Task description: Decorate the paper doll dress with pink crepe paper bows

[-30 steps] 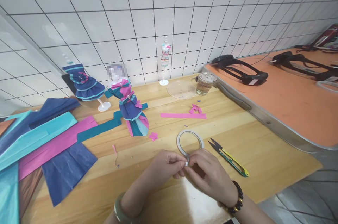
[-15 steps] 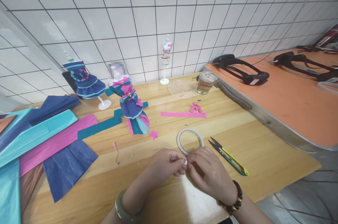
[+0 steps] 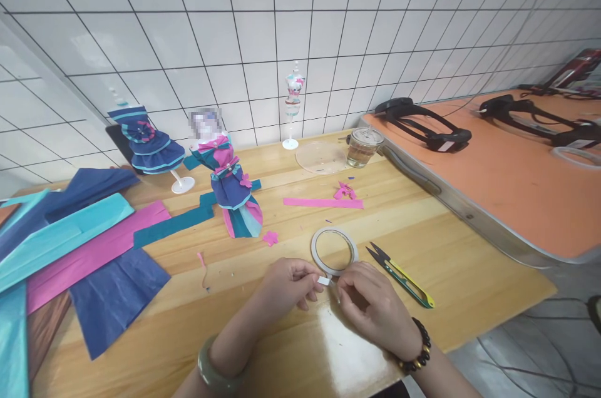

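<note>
My left hand (image 3: 290,285) pinches a small piece of white tape (image 3: 323,280) between thumb and fingertips. Close beside it, my right hand (image 3: 369,298) has its thumb and fingers pressed together near the tape's other end; what they hold, if anything, is too small to make out. A roll of white tape (image 3: 315,246) lies flat just beyond both hands. Yellow and green thread snips (image 3: 402,278) lie to the right of my right hand. A pink paper flower (image 3: 270,238) and a pink strip (image 3: 323,203) are farther back.
A dressed doll (image 3: 231,188), a blue dress on a stand (image 3: 157,151) and a small mannequin (image 3: 293,97) stand at the back. Coloured paper (image 3: 117,298) covers the left. A glass (image 3: 364,149) stands near the orange table (image 3: 526,179), which holds black headsets (image 3: 427,126).
My hands have moved slightly apart, and more of the white tape piece shows between them. The whole view has shifted a little.
</note>
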Tool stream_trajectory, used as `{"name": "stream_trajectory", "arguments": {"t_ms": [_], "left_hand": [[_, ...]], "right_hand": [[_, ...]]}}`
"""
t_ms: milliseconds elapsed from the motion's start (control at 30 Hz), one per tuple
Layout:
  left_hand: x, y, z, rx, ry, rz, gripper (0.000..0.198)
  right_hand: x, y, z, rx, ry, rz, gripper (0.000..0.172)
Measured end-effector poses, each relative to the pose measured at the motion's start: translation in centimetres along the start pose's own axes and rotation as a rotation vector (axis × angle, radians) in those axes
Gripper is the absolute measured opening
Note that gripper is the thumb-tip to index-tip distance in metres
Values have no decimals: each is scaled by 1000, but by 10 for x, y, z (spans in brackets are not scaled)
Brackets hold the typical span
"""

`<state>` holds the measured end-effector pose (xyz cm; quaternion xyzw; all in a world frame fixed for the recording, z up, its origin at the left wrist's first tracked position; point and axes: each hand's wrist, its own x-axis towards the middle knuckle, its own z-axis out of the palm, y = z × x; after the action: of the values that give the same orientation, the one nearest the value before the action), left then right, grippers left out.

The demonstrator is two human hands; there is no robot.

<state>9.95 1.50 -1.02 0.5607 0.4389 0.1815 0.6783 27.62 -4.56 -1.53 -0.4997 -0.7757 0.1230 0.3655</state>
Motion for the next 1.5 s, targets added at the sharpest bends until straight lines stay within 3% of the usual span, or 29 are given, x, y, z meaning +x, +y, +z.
{"name": "stream_trajectory", "arguments": {"t_ms": [167,367,467,733,1100,1500], "left_hand": [[-2,-1,0,42,-20,61,19],[-9,4,-1,514,-18,269,15],[-10,8,-1,600,-31,297,18],[-4,7,7,599,24,448,19],[5,0,12,537,109,475,19],[2,1,13,517,65,508,27]], "right_hand": [[-3,4,1,22,-2,14,11],[-5,9,4,50,-18,52,11],[-5,9,4,76,-2,54,11],[-3,5,3,76,-3,51,11],[-4,7,4,70,-11,48,10],[-4,9,5,58,-5,34,10]]}}
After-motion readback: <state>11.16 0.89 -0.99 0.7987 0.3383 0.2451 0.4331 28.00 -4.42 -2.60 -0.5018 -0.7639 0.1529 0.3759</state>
